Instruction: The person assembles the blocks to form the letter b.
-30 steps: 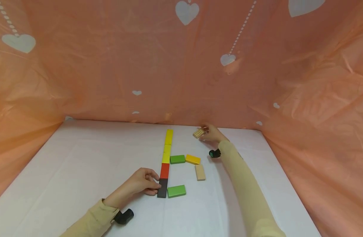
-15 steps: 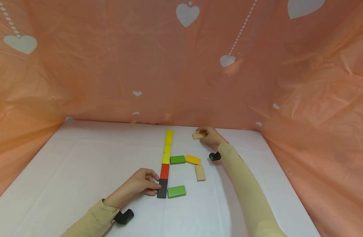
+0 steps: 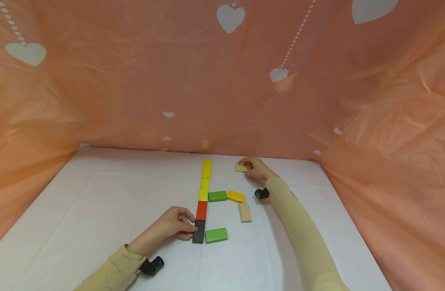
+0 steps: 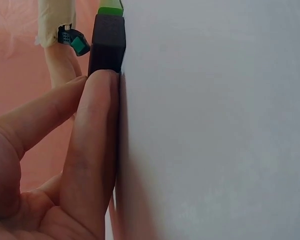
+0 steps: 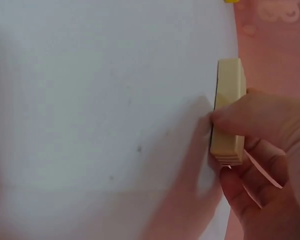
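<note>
My right hand (image 3: 257, 169) pinches a pale wooden block (image 3: 240, 168) with grain lines near the table's back edge. In the right wrist view its thumb lies across the face of that block (image 5: 229, 80), fingers on the far side. My left hand (image 3: 173, 222) touches the left side of a black block (image 3: 199, 234), fingertips right at its edge. A red block (image 3: 202, 210) and two yellow blocks (image 3: 204, 190) continue that row straight back. The left wrist view shows fairly straight fingers against the black block (image 4: 108, 42).
Right of the row lie a green block (image 3: 217, 196), an orange-yellow block (image 3: 236, 196) and a plain wooden block (image 3: 245, 212) in a bent line. Another green block (image 3: 216, 235) sits beside the black one. An orange curtain (image 3: 135, 81) borders the white table (image 3: 99, 194).
The wooden block in my right hand has turned from slanted to nearly sideways and sits slightly lower in view. My left hand and the other blocks stay put.
</note>
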### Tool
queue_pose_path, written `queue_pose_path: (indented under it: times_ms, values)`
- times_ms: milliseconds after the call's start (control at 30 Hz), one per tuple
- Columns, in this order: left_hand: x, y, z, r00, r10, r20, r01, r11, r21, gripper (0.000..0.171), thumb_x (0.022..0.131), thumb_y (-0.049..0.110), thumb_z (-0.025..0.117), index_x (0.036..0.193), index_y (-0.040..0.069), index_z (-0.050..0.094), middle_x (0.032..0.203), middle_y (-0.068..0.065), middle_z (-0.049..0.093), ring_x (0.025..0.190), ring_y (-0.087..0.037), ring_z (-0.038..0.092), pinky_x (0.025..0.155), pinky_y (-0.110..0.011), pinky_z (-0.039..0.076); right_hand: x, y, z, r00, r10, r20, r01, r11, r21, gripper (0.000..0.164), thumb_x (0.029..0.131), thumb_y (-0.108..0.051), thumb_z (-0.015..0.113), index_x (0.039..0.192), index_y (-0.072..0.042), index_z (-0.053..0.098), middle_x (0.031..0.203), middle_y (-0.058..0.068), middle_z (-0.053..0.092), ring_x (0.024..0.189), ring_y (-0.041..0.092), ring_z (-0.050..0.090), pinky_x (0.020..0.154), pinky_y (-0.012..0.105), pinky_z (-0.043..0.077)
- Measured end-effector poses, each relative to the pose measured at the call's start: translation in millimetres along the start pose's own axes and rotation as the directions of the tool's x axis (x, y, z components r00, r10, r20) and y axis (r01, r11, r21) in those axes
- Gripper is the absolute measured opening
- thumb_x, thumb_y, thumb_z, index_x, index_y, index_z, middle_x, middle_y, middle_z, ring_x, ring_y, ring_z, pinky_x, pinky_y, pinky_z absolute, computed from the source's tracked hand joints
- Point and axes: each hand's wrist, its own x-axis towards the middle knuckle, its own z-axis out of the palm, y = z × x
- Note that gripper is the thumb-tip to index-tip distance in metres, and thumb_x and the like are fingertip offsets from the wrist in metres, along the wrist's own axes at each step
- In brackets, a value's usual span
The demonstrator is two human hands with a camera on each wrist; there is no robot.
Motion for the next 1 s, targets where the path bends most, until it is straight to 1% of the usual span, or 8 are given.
queue_pose_path:
  times_ms: [200,367,500,600,667,733,867,1000]
  values:
    - [0.0,1.0,0.0,1.0,-0.007,-0.013,0.007,1.0,0.001,0.028,0.079,-0.003,0.075,0.1,-0.008,0.057,0.075,-0.013,0.062,0.058,-0.015,0.064,0.059,-0.03,0.059,-10,-9,-3,1.0,0.01,-0.026,-0.011,1.0,-0.006,0.041,0.084,0.004,0.064,0.123,-0.011,0.061,0.116,0.01,0.057,0.103,0.027,0.05,0.093,0.041,0.046]
    - [-0.2,1.4,-0.2,1.0,-0.011,-0.016,0.011,1.0,0.006,0.028,0.079,-0.003,0.074,0.101,-0.008,0.057,0.076,-0.013,0.062,0.059,-0.016,0.064,0.059,-0.03,0.059,-17,-13,-5,0.998,-0.046,-0.039,0.047,0.999,0.009,0.035,0.086,-0.007,0.071,0.12,-0.012,0.063,0.114,0.007,0.058,0.104,0.026,0.051,0.092,0.039,0.048]
    - [-0.7,0.2,-0.1,1.0,-0.01,-0.014,0.01,1.0,0.004,0.028,0.079,-0.003,0.074,0.101,-0.008,0.057,0.076,-0.013,0.062,0.059,-0.016,0.064,0.059,-0.03,0.059,-27,-18,-7,0.996,-0.07,-0.048,0.072,0.996,0.052,0.037,0.084,-0.013,0.075,0.119,-0.014,0.063,0.112,0.003,0.059,0.102,0.024,0.051,0.09,0.039,0.048]
    - [-0.8,-0.6,0.1,1.0,-0.009,-0.014,0.009,1.0,0.006,0.028,0.079,-0.003,0.074,0.1,-0.008,0.057,0.076,-0.013,0.062,0.059,-0.016,0.064,0.059,-0.03,0.059,-35,-24,-9,0.994,-0.093,-0.057,0.097,0.992,0.075,0.039,0.082,-0.014,0.077,0.118,-0.015,0.064,0.11,0.001,0.06,0.1,0.023,0.052,0.09,0.041,0.047]
    - [-0.9,-0.8,0.2,1.0,-0.012,-0.019,0.012,1.0,0.007,0.028,0.079,-0.003,0.075,0.1,-0.008,0.057,0.076,-0.013,0.062,0.059,-0.016,0.064,0.059,-0.03,0.059,-41,-28,-10,0.991,-0.121,-0.062,0.126,0.989,0.076,0.041,0.081,-0.013,0.079,0.119,-0.015,0.063,0.11,0.001,0.06,0.1,0.023,0.052,0.091,0.042,0.047]
    - [-1.0,-0.8,0.3,1.0,-0.016,-0.023,0.017,1.0,0.007,0.028,0.079,-0.003,0.075,0.1,-0.008,0.057,0.076,-0.013,0.062,0.058,-0.016,0.064,0.059,-0.029,0.059,-47,-31,-12,0.984,-0.168,-0.065,0.172,0.983,0.068,0.042,0.08,-0.009,0.078,0.119,-0.013,0.063,0.111,0.002,0.061,0.1,0.023,0.053,0.091,0.044,0.047]
    - [-1.0,0.1,0.5,0.999,-0.021,-0.027,0.021,1.0,0.009,0.028,0.079,-0.003,0.074,0.101,-0.008,0.057,0.076,-0.013,0.062,0.058,-0.016,0.064,0.059,-0.029,0.059,-60,-38,-14,0.967,-0.247,-0.055,0.25,0.967,0.047,0.042,0.081,-0.001,0.075,0.12,-0.011,0.063,0.112,0.002,0.062,0.099,0.021,0.053,0.09,0.042,0.048]
    - [-0.8,2.3,0.9,0.999,-0.018,-0.028,0.019,1.0,0.023,0.028,0.079,-0.002,0.075,0.101,-0.007,0.058,0.076,-0.013,0.061,0.058,-0.016,0.064,0.059,-0.029,0.059,-74,-45,-12,0.962,-0.272,-0.025,0.273,0.961,0.043,0.041,0.082,0.001,0.073,0.12,-0.013,0.063,0.111,-0.001,0.061,0.099,0.018,0.053,0.089,0.037,0.048]
